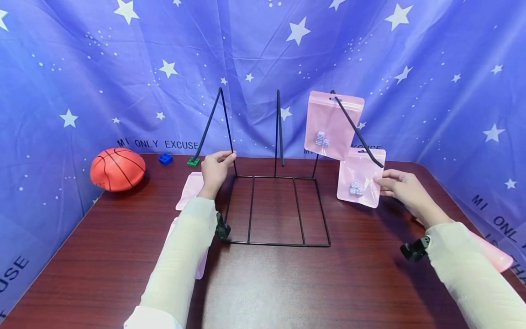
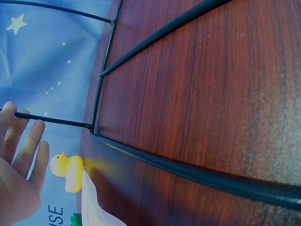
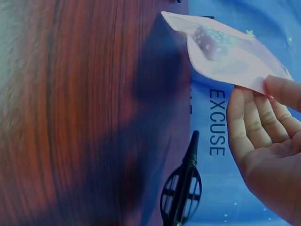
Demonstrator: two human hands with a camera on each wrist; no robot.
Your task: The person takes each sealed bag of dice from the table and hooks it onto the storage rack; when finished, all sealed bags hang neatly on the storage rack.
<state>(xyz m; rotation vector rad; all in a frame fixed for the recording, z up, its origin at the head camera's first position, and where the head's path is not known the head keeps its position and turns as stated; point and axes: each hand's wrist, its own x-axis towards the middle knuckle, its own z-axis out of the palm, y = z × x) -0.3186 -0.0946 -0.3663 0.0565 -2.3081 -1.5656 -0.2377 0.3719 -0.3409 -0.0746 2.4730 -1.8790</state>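
On the dark wood surface (image 1: 287,283) stood a black wire rack (image 1: 279,210). The left hand (image 1: 214,170) pinched its left upright rod. The right hand (image 1: 400,185) pinched a pink pouch (image 1: 359,178) holding dice at the tip of the rack's right arm. Farther up that arm hung a second pink pouch (image 1: 330,125). A basketball (image 1: 117,168) lay far left.

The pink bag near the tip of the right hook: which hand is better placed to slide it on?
Probably the right hand: it already pinches the pink bag at the right hook. The left hand grips the rack's left rod, far from it.
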